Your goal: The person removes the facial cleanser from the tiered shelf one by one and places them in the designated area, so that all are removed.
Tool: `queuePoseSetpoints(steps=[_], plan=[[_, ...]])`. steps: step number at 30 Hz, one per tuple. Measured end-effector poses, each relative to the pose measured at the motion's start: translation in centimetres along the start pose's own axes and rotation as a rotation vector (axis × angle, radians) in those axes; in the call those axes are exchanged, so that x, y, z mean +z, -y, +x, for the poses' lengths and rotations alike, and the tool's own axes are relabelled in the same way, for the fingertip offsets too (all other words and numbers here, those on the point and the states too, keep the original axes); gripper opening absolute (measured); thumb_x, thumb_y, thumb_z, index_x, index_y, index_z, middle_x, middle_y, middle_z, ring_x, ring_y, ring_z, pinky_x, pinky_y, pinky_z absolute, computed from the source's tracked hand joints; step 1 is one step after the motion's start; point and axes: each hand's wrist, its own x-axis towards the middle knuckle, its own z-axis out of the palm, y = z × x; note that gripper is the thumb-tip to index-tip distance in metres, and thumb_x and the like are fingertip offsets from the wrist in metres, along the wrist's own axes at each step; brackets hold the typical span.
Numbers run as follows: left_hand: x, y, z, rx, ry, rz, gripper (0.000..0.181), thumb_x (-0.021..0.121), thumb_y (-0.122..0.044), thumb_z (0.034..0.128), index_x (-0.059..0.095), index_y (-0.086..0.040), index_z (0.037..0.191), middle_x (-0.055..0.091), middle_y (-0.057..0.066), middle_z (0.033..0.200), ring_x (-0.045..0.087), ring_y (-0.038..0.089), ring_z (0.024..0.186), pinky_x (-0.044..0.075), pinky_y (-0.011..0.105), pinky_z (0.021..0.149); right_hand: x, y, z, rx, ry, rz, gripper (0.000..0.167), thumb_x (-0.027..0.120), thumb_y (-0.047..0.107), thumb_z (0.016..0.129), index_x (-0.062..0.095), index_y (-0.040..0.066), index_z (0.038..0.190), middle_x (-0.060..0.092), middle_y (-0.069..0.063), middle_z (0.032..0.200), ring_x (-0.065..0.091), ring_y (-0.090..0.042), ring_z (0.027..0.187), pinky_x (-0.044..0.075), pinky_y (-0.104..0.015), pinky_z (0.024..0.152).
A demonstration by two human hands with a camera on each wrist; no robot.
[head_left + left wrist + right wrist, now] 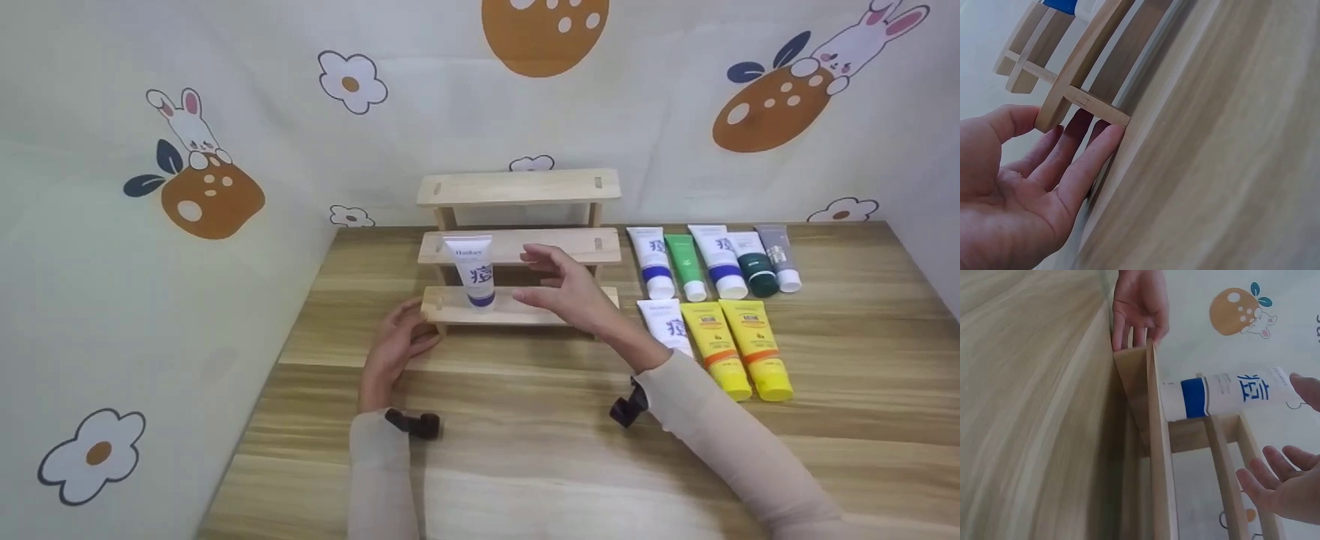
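A white squeeze tube [474, 270] with a blue band stands upright on its cap, on the lowest board of a three-tier wooden display rack [517, 188]. My left hand [397, 341] grips the left end of that lowest board. In the left wrist view the thumb [1019, 119] meets the board's end and the fingers [1092, 163] lie against the leg below. To the right of the tube hovers my right hand [570, 292], thumb and fingers spread, with nothing in it. The right wrist view shows a gap between its fingers [1266, 481] and the tube.
Right of the rack lie two rows of tubes: white ones [720, 262], a green one [686, 266], a white-and-dark-green one [756, 266], a grey one [780, 259] and yellow ones [756, 349]. A patterned cloth [420, 135] hangs behind the wooden table [525, 450].
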Motion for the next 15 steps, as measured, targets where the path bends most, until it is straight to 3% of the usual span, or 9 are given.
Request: queuePoseSetpoints(steps=[7,15], plan=[[0.0,0.1,0.1,0.006,0.005,-0.001,0.044,0.051,-0.005,0.1,0.046,0.0,0.143,0.068,0.013,0.108,0.072,0.023,0.089,0.066,0.035,0.084,1.8,-0.2,1.4,0.028,0.0,0.019,0.07,0.079,0.018,0.086,0.046,0.003,0.146,0.054,-0.018,0.146,0.05,-0.033,0.137,0.043,-0.048,0.118],[0.0,0.2,-0.1,0.016,0.006,0.017,0.044,0.051,-0.007,0.1009,0.046,0.0,0.144,0.067,0.013,0.112,0.071,0.023,0.093,0.066,0.032,0.082,3.3,1.1,3.2,0.045,0.037,0.015,0.055,0.077,0.011,0.087,0.055,0.001,0.136,0.059,-0.02,0.137,0.06,-0.035,0.126,0.055,-0.041,0.108]])
